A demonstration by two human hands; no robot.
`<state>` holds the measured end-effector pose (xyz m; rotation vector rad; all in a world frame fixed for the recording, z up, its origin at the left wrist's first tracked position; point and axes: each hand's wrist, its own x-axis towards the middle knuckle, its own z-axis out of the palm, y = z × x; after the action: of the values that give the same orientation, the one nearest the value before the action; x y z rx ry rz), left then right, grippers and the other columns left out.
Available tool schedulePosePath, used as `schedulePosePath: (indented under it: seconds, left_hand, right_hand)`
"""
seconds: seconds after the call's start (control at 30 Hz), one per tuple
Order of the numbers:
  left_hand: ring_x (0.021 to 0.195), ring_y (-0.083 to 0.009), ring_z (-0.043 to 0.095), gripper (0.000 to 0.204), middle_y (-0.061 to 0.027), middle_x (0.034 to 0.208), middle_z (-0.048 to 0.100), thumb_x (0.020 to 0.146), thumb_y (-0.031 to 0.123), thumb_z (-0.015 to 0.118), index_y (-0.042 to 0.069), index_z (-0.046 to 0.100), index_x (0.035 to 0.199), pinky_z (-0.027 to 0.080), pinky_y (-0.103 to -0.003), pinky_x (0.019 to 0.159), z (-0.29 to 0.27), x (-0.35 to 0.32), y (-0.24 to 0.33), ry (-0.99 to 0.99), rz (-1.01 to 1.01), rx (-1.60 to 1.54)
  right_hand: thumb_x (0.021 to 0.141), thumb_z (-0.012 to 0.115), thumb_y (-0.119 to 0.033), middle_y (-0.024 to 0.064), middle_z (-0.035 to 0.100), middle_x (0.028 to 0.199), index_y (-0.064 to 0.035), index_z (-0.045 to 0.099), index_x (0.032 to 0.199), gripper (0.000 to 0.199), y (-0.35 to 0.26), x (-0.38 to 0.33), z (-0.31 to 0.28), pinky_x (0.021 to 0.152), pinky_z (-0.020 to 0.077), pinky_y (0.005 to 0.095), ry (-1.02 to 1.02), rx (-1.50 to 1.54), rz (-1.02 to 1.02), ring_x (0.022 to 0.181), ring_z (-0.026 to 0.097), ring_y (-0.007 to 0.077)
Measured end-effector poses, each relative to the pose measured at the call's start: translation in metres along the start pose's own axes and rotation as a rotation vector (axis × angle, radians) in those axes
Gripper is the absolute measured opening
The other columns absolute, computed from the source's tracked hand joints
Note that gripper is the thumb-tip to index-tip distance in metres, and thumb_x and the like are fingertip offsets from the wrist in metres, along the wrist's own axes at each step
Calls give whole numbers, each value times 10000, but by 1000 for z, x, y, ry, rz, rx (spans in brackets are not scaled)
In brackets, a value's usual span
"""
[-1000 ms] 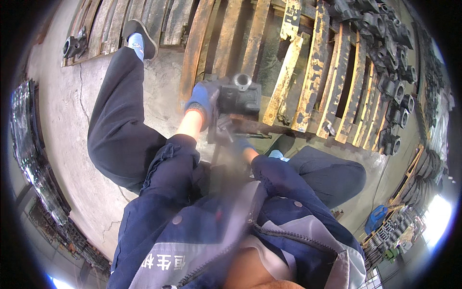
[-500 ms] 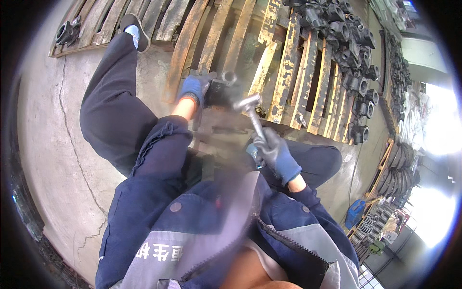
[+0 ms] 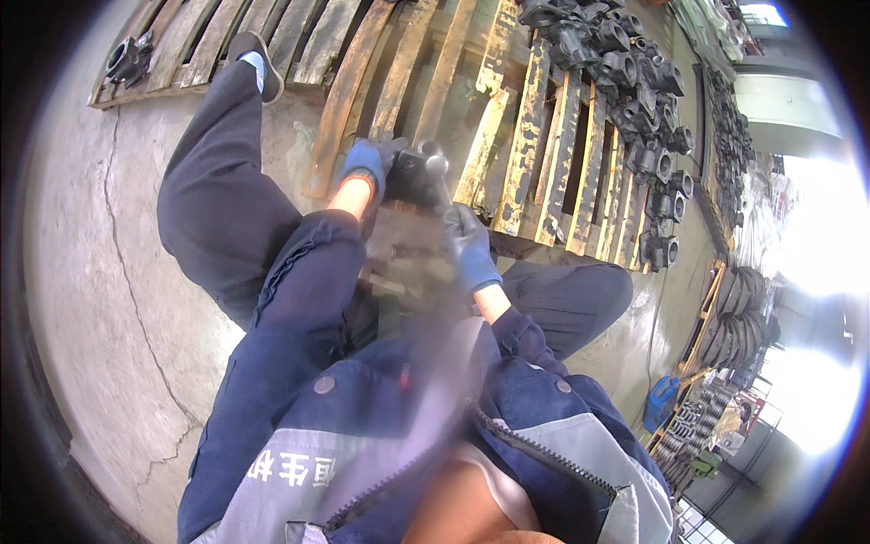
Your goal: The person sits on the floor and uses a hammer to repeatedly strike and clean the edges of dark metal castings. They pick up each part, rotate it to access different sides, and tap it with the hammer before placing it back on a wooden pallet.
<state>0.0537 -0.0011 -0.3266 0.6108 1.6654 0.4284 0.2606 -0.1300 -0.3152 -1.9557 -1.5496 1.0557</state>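
Note:
My left hand (image 3: 368, 163), in a blue glove with a dark coating, is closed on the near side of a dark metal casting (image 3: 410, 170) at the pallet's edge. In my right hand (image 3: 468, 247), gloved the same way, is the handle of a hammer (image 3: 437, 168). The rounded metal hammer head is at the casting's right side, close to a ring-shaped end; I cannot tell whether they touch. Blur covers part of the handle and the area below the casting.
A worn wooden pallet (image 3: 527, 136) with black and yellow slats lies ahead. Several black castings (image 3: 634, 109) crowd its right side. Another casting (image 3: 129, 60) sits on a second pallet at far left. My legs flank the work. A blue container (image 3: 662, 403) stands at right.
My right hand has moved left and up, bringing the hammer from beside the casting to its right side. My left hand stays on the casting.

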Motion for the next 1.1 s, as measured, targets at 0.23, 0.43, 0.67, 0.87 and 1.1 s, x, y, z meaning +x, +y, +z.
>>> schedulePosePath:
  seconds: [0.23, 0.43, 0.67, 0.87, 1.1]
  left_hand:
    - [862, -307, 703, 558, -228, 982, 719, 781, 429, 704, -49, 699, 1068, 540, -436, 765, -1, -14, -3, 4, 119, -81]
    - [990, -355, 695, 584, -221, 1070, 717, 796, 485, 683, 46, 701, 1181, 531, -419, 832, 6, -2, -10, 204, 273, 172]
    - [964, -313, 699, 654, -209, 1099, 717, 755, 477, 738, -29, 683, 1165, 533, -389, 826, 7, 23, -26, 50, 113, 33]
    - [1016, -334, 688, 660, -221, 1187, 686, 796, 476, 692, -6, 646, 1245, 524, -394, 866, 8, 14, -22, 154, 303, 273]
    - [822, -275, 693, 632, -211, 1070, 706, 817, 419, 750, -101, 639, 1159, 552, -404, 753, 4, 19, -18, 60, 113, -5]
  right_hand:
    - [996, 515, -86, 15, 585, 727, -81, 656, 1135, 198, -52, -17, -51, 494, 389, 205, -68, 582, 217, 614, 522, 43]
    - [983, 531, -100, 28, 672, 895, -80, 640, 1170, 217, -54, -18, -31, 519, 447, 220, -8, 14, -70, 609, 543, 63]
    - [987, 565, -125, 22, 716, 942, -92, 675, 1133, 186, -28, -17, -27, 522, 428, 228, 108, 364, -18, 618, 560, 63]
    - [996, 591, -151, 19, 674, 870, -53, 663, 1102, 161, -29, -12, -27, 612, 477, 229, 56, 210, 144, 730, 594, 102]
    - [1022, 563, -228, 41, 682, 855, -31, 665, 1073, 227, -24, -11, -21, 479, 418, 264, 216, -84, -300, 528, 490, 103]
